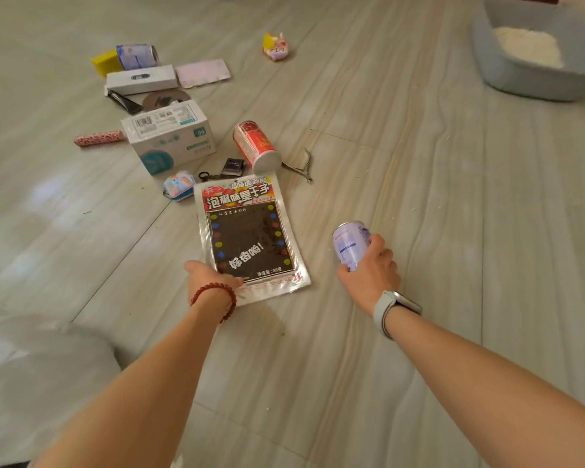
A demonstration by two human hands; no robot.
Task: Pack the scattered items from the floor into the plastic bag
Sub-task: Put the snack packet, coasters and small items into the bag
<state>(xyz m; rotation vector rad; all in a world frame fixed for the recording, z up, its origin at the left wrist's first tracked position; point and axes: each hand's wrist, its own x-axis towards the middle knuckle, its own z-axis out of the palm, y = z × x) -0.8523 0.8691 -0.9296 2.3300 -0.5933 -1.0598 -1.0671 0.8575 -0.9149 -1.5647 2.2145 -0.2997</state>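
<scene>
My right hand (368, 268) is wrapped around a pale lilac can (350, 243), fingers curled round its lower half, the can tilted with its top toward 11 o'clock; a grey watch (390, 309) sits on that wrist. My left hand (206, 276) pinches the near left corner of a flat snack packet (250, 236), thumb on top of the packet, other fingers hidden beneath; red bead bracelet (213, 295) on that wrist. The packet lies flat on the floor (419, 197), its long axis running toward 12 o'clock.

At 12 o'clock from the packet, touching its far edge or nearly so: a red can (255, 145) on its side; nail nippers (301, 167) just beside the can at its 3 o'clock; a small dark card with a key ring (232, 167) at the can's 8 o'clock. A small blue pouch (179, 185) at the packet's 10 o'clock; a white box (169, 135) beyond it. Farther, toward 11 o'clock: a pink tube (98, 138), a long white box (142, 79), a second pale can (137, 56), a yellow block (105, 62), a pink sheet (203, 72). A grey tub (520, 79) holding white grains at 2 o'clock; I cannot tell where the plastic bag is.
</scene>
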